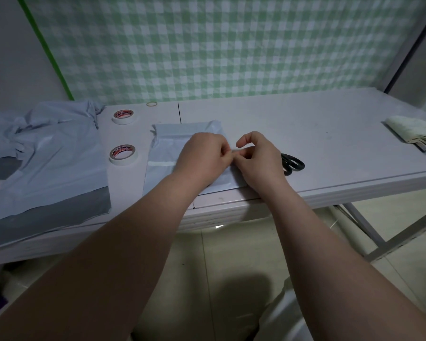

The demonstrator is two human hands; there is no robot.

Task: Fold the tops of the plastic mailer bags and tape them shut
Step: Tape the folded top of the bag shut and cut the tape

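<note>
While both hands meet over the middle of the white table (pixel 330 124), a pale grey-blue plastic mailer bag (pixel 166 146) lies flat beneath them, close to the table's front edge, with a crease running across near its far end. The left hand (pixel 202 156) has its fingers curled inward, their tips pinching a small pale strip (pixel 234 151) at the spot where the two hands touch. The right hand (pixel 258 161) pinches the same strip from the other side with its thumb and curled fingers, while its index finger arches up free of it. Whether that strip is tape or part of the bag's own edge cannot be told — it is small and mostly hidden by fingers. A whitish band (pixel 161 164) crosses the bag just left of the left wrist.

Just left of the bag sit two rolls of white tape with red-printed cores, the near roll (pixel 123 155) beside the bag's left edge and the far roll (pixel 124 116) behind it. Farther left lies a rumpled heap of grey-blue mailer bags (pixel 47 156), some showing dark grey insides. Black-handled scissors (pixel 293 163) rest just right of the right hand — partly hidden by it. A tan rubber band (pixel 152 103) lies at the table's back edge, a folded pale cloth (pixel 413 131) at the far right, and a green-and-white checked backdrop (pixel 207 45) hangs behind.
</note>
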